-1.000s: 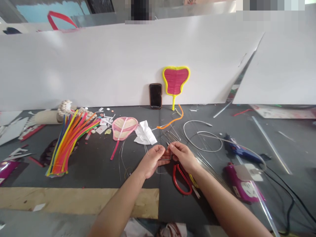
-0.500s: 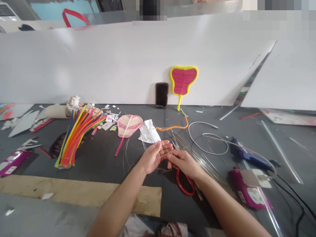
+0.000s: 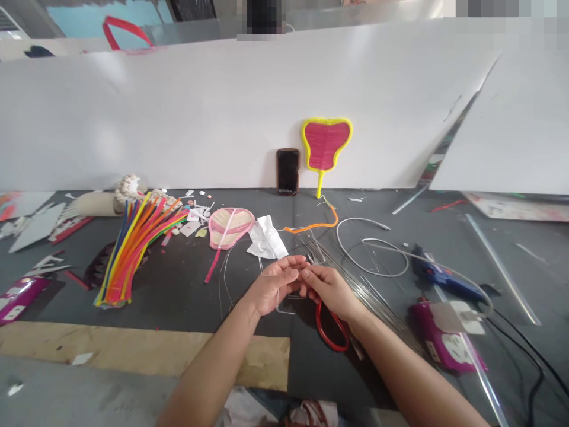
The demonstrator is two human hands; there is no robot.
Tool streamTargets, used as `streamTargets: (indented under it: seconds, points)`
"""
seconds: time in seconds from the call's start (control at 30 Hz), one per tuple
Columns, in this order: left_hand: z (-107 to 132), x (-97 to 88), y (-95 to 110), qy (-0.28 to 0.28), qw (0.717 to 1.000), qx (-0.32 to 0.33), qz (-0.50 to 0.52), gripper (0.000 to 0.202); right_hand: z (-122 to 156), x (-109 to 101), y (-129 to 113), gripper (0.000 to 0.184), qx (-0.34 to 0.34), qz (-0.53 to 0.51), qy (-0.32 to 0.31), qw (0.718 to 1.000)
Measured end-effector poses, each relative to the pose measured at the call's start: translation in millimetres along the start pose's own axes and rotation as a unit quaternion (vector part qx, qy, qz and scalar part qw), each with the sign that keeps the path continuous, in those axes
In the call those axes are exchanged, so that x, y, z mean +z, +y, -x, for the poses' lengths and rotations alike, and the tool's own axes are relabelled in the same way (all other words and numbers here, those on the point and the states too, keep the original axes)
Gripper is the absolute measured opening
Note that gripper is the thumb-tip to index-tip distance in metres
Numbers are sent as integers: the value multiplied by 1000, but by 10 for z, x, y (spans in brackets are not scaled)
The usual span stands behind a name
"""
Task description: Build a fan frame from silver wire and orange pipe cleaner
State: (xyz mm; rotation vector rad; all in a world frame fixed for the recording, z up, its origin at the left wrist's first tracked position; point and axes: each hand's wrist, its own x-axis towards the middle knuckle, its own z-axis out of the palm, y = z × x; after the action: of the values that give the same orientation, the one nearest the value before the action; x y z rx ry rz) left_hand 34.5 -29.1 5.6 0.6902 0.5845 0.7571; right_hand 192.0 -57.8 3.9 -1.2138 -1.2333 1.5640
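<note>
My left hand (image 3: pixel 274 283) and my right hand (image 3: pixel 328 287) meet over the dark table, fingertips pinched together on a thin bent metal wire (image 3: pixel 284 308) whose loop hangs below them. Both hands are closed on it. Red-handled scissors (image 3: pixel 329 330) lie right under my right wrist. A bundle of straight thin wires (image 3: pixel 364 290) fans out to the right of my hands. A crumpled white paper (image 3: pixel 265 238) lies just beyond my left hand.
A bundle of coloured pipe cleaners (image 3: pixel 133 246) lies at the left, a pink-rimmed fan (image 3: pixel 229 228) beside it. A yellow-rimmed pink fan (image 3: pixel 325 144) and a phone (image 3: pixel 288 171) lean on the white board. A blue glue gun (image 3: pixel 438 276), purple packet (image 3: pixel 444 341) and cables sit right.
My left hand's fingers, spread half a second ago, have closed back onto the wire. Both hands stay in the same spot; the camera shifted slightly.
</note>
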Motion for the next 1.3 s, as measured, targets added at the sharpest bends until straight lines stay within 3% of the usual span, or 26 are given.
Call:
streamTargets:
  seconds: [0.1, 0.2, 0.23, 0.3, 0.37, 0.4, 0.43, 0.57, 0.63, 0.73, 0.87, 1.2, 1.3]
  points:
    - [-1, -45, 54, 47, 999, 17, -1, 40, -20, -65, -20, 34, 6, -54, 50, 997]
    - [-10, -107, 129, 153, 983, 89, -48, 50, -34, -110, -29, 34, 13, -92, 75, 993]
    - [-10, -126, 154, 209, 965, 134, -81, 53, -36, -112, -30, 34, 16, -100, 76, 992]
    - [3, -150, 192, 321, 899, 244, -173, 57, -34, -99, -30, 34, 23, -106, 71, 992]
    - [31, -138, 205, 376, 826, 323, -267, 49, -28, -67, -28, 34, 29, -104, 59, 992]
    - [47, -114, 201, 367, 815, 329, -304, 41, -23, -49, -26, 34, 31, -103, 50, 993]
    - [60, -79, 190, 333, 828, 306, -330, 33, -17, -30, -24, 34, 31, -102, 39, 994]
    - [53, 115, 131, 127, 939, 107, -302, 37, 15, 29, -16, 36, 21, -90, -14, 996]
    - [8, 195, 129, 80, 962, 59, -255, 41, 33, 46, -18, 37, 23, -79, -39, 996]
    - [-82, 272, 175, 54, 975, 27, -212, 44, 50, 58, -22, 39, 37, -72, -62, 995]
    - [-183, 342, 247, 59, 962, 14, -267, 34, 52, 64, -18, 41, 41, -49, -59, 996]
    - [-262, 371, 260, 48, 860, -26, -508, 19, 52, 53, -16, 37, 55, 38, -78, 995]
    - [-270, 382, 302, 44, 853, -28, -519, 19, 63, 28, -58, 34, 49, 48, -76, 995]
